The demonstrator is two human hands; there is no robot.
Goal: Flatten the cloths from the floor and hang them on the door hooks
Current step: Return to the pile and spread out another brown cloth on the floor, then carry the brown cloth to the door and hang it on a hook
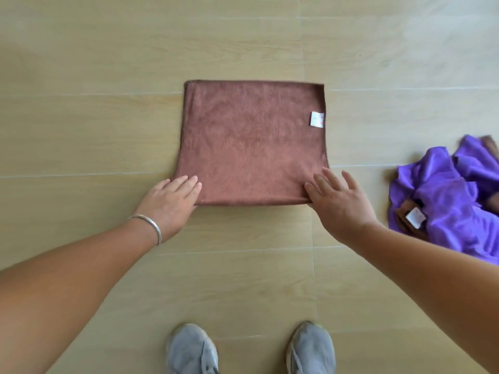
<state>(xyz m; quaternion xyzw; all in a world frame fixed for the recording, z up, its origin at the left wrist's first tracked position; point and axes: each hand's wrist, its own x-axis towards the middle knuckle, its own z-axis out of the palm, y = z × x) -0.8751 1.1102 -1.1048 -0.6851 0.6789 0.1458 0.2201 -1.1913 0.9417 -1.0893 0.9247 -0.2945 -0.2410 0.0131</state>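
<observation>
A brown cloth [251, 141] lies spread flat on the wooden floor in the middle of the view, with a white label near its right edge. My left hand [170, 201] rests with straight fingers on the cloth's near left corner. At the near right corner, my right hand [334, 198] lies flat with its fingers spread on the fabric. A crumpled heap of purple cloths [448, 201] sits on the floor at the right, with a bit of brown cloth and a white label showing in it.
The light wooden floor [108, 117] stretches all round the cloth. My two grey shoes [251, 349] stand at the bottom of the view, close to the cloth's near edge. No door or hooks show in this view.
</observation>
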